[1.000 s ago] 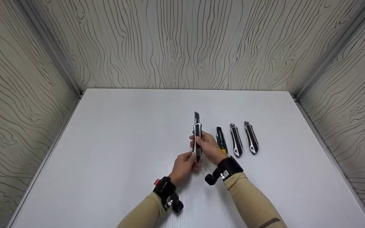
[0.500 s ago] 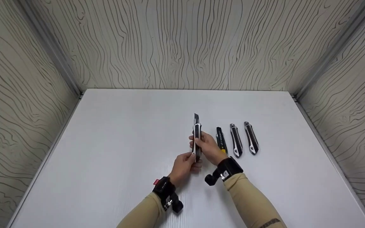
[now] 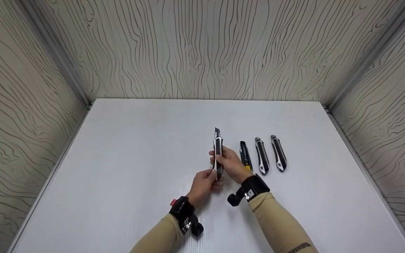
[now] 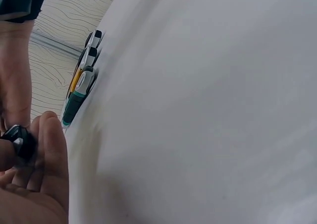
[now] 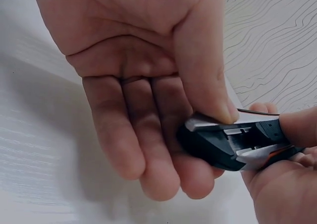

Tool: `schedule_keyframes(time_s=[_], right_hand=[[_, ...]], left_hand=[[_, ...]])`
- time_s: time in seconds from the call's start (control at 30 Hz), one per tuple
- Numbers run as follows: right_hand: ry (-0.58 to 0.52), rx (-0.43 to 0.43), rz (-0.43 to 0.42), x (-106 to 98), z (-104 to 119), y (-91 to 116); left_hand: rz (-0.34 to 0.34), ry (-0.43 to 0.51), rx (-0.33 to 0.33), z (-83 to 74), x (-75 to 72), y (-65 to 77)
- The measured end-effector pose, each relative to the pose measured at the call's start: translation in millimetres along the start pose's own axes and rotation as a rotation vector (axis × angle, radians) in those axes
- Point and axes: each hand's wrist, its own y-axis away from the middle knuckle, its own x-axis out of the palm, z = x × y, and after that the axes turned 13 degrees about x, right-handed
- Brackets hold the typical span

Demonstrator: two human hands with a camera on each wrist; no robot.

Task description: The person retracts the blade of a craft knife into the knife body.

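Observation:
Both hands hold one silver-and-black snap-off utility knife [image 3: 218,144], its short dark blade [image 3: 217,130] pointing to the back of the table. With thumb and fingers, my left hand [image 3: 202,184] pinches the butt end. My right hand [image 3: 233,162] grips the middle of the handle, thumb lying along its slider side. In the right wrist view, a thumb presses on the silver side of the knife [image 5: 257,157] near its dark end. Much of the handle is hidden by fingers in the left wrist view, where the dark butt [image 4: 21,142] shows.
Right of the hands lies a black-and-yellow utility knife [image 3: 245,154], partly behind the right wrist. Beside it are two silver-and-black utility knives [image 3: 262,156] [image 3: 279,153], side by side on the white table [image 3: 146,140]. Wood-patterned panels [image 3: 202,49] stand at the back and sides.
The blade has drawn back into the handle, so less of it sticks out. My right thumb has slid slightly down the handle. The knives on the table have not moved.

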Motion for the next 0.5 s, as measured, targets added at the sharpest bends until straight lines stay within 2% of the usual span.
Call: schedule_keyframes(time_s=[0.27, 0.5], right_hand=[[-0.090, 0.025, 0.009, 0.6, -1.2, -3.1], [-0.100, -0.015, -0.003, 2.5, -0.6, -3.5]], left_hand=[[0.012, 0.054, -0.009, 4.6, -4.5, 5.5], [-0.009, 0.095, 0.006, 6.9, -3.5, 6.7]])
